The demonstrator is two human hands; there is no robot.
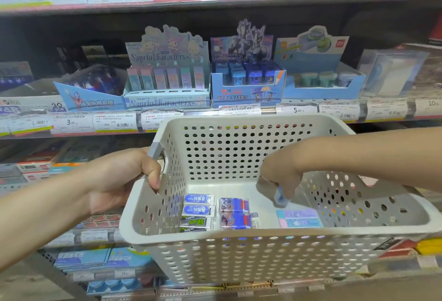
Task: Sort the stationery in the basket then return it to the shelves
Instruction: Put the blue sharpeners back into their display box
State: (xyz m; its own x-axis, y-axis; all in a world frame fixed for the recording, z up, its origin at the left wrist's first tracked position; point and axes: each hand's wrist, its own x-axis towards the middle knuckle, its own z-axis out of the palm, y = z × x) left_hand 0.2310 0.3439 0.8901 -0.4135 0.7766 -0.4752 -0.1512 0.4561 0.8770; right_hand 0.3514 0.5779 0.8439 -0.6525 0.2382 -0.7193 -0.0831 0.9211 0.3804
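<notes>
A white perforated basket (239,250) hangs in front of the shelves. My left hand (124,176) grips its left handle. My right hand (277,176) reaches down inside and pinches a small blue eraser (280,197) just above the floor. On the basket floor lie several boxed erasers: white-and-blue ones (198,204) at the left, purple picture ones (235,213) in the middle, and pastel pink-and-blue ones (299,218) at the right.
The shelf behind holds display boxes: a Sanrio eraser box (167,78), a dark blue sharpener box (247,80), a light blue box (318,78) and a slanted blue box (88,92). Price tags line the shelf edges. Lower shelves hold more packaged stationery.
</notes>
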